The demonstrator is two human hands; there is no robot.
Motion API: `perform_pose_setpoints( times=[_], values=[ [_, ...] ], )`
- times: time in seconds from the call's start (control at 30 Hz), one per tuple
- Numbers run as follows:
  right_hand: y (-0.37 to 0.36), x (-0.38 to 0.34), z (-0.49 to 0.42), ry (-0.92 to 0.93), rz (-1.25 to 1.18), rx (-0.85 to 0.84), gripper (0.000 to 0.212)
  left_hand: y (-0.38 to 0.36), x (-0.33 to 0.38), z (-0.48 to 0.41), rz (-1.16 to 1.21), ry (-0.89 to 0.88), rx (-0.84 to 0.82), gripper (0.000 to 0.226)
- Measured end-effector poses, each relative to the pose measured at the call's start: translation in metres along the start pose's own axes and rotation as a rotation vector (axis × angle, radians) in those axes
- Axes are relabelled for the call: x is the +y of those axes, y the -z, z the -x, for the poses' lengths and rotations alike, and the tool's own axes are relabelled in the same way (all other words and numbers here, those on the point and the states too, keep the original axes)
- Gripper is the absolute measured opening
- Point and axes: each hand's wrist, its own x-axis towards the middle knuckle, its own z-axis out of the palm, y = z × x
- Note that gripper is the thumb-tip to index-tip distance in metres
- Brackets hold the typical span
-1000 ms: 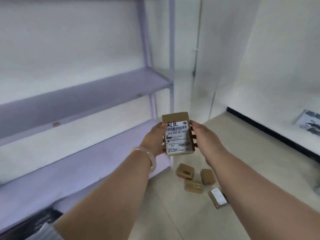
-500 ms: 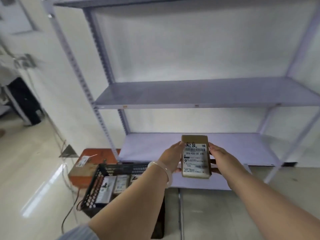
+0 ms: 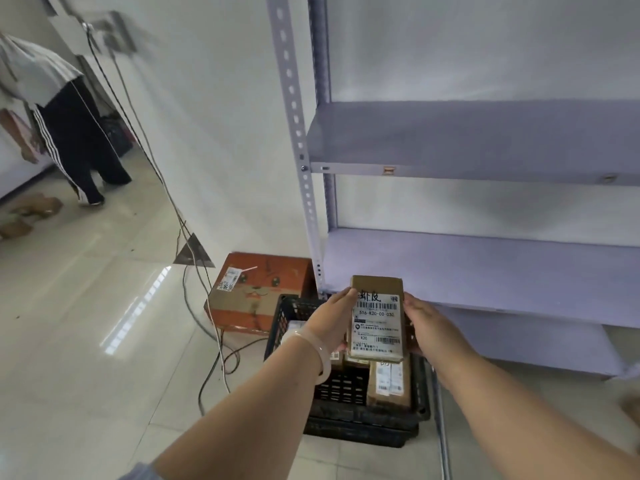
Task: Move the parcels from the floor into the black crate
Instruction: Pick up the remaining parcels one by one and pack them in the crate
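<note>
Parcel (image 3: 376, 318): small brown carton, white shipping label facing the camera, held up over the black crate (image 3: 360, 424). Head view: the left hand (image 3: 334, 322) grips the left long edge and the right hand (image 3: 427, 329) grips the right long edge, fingers wrapped onto the sides. The parcel sits between the 2 palms, not yet inside the crate walls. Change: 1 s ago the same parcel was held above 4 loose parcels on the floor, no crate visible. 0.5 s ago the crate showed low and left. Now it lies directly under the hands. Judgement: carry leg about done, lowering and release left. At least 2 labelled parcels (image 3: 389, 382) already lie in the crate, right side. Bare mesh floor shows to their left, likely the free spot. The crate stands on the floor beside the lilac shelving unit (image 3: 485, 261), with an orange carton (image 3: 258, 292) just behind it to the left and cables (image 3: 211, 327) trailing beside. Remaining floor parcels are out of frame, so more trips are probably needed.
</note>
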Motion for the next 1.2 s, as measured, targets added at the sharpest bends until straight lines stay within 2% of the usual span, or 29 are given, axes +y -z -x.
perform_pose_setpoints(
  times=[0.23,0.37,0.63,0.87,0.97,1.2],
  values=[
    [-0.06,0.035,-0.058,-0.096,0.07,0.017,0.044,0.051,-0.05,-0.068,-0.022,0.124,0.046,0.045],
    [-0.088,0.065,-0.096,-0.193,0.086,-0.055,0.044,0.07,-0.083,-0.107,0.025,0.204,0.088,0.043],
    [-0.146,0.127,-0.193,-0.267,0.121,-0.123,0.044,0.107,-0.148,-0.205,0.092,0.276,0.191,0.048],
    [-0.222,0.176,-0.296,-0.283,0.12,-0.159,0.059,0.156,-0.192,-0.304,-0.123,0.285,0.26,0.063],
    [-0.241,0.197,-0.327,-0.329,0.088,-0.126,0.058,0.164,-0.206,-0.336,-0.093,0.298,0.269,0.071],
    [-0.252,0.21,-0.349,-0.333,0.075,-0.033,0.05,0.153,-0.218,-0.359,-0.062,0.198,0.391,0.06]
  ],
)
